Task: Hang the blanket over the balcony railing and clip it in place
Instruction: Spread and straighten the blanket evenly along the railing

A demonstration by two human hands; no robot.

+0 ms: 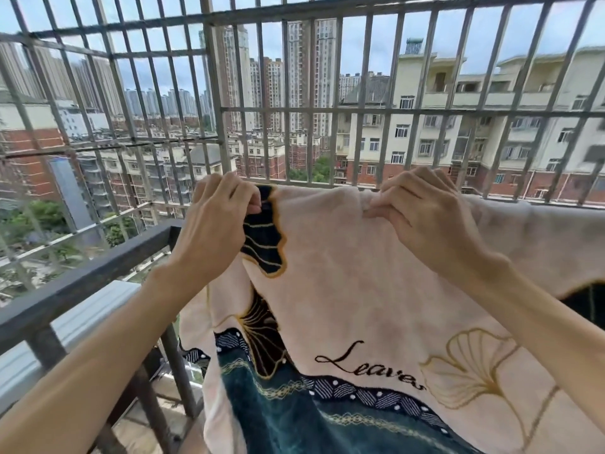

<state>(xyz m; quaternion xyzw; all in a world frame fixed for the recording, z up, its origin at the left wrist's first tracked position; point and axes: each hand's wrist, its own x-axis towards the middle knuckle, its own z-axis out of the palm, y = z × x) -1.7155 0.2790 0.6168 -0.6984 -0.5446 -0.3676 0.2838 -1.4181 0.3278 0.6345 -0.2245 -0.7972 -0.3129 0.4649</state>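
A cream blanket (340,276) with dark leaf shapes, gold ginkgo outlines, a teal band and the word "Leaves" hangs in front of me, its top edge raised to the height of the far rail. My left hand (217,217) pinches the top edge at a dark leaf patch. My right hand (422,211) grips a bunched fold of the same edge further right. To the right the blanket drapes over the balcony railing (556,204). No clip is visible.
A dark metal railing (91,276) runs along the left side with vertical posts below it. A grid of grey security bars (216,103) encloses the balcony ahead and to the left. Beyond them stand apartment blocks and trees far below.
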